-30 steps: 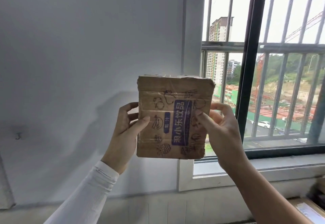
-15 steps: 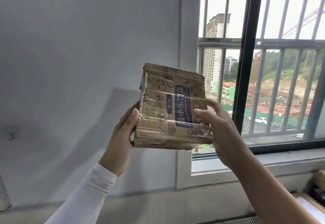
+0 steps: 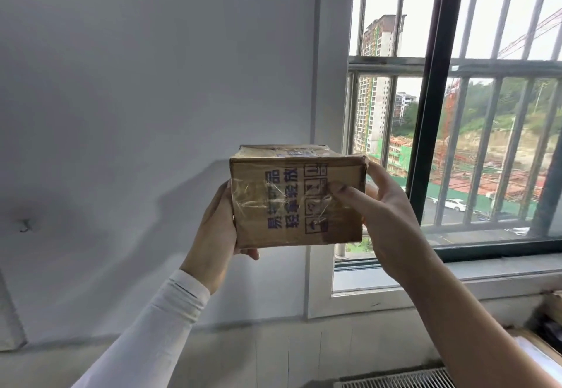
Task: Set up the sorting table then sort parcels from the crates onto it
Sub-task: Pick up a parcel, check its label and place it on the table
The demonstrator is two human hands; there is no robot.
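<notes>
A taped cardboard box [image 3: 296,199] was held up in front of the wall, just left of the barred window [image 3: 456,113]; its contents were hidden. The left hand [image 3: 217,229] gripped its left side, and the right hand [image 3: 386,214] gripped its right, thumb across the front. Blue Chinese print, turned sideways, ran beside handling symbols. A pale label lay on top, unreadable.

Worn, taped brown cardboard parcel [image 3: 296,197] w/ blue print, held up roughly level before window.
</notes>
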